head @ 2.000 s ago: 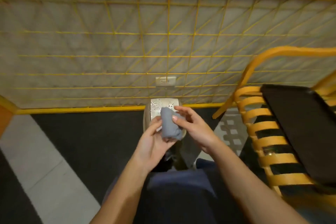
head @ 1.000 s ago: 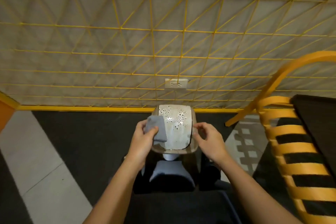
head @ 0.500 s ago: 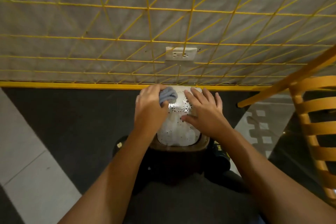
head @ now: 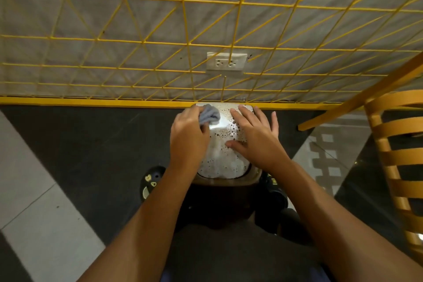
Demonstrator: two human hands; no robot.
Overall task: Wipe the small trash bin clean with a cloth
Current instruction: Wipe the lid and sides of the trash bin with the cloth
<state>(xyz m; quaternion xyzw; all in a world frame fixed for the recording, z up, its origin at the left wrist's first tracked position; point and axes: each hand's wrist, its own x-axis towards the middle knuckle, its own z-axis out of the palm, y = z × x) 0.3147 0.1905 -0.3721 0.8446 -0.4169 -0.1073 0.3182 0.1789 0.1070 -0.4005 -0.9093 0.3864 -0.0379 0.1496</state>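
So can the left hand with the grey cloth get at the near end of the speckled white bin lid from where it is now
Probably yes. The left hand grips the grey cloth at the far end of the speckled white bin lid. The lid's near end lies bare; the right hand rests flat on the right side, off that path.

Dim, warm indoor light; wide-angle view bending at the edges.

I am looking down in a yellowish, low light that is glaring softly off the bin lid (head: 223, 144) between my hands. The wall grid (head: 183, 41) is bowing toward the far corners, the chair (head: 398, 158) on the right is casting a slatted shadow on the floor, and my near forearms are smearing slightly.
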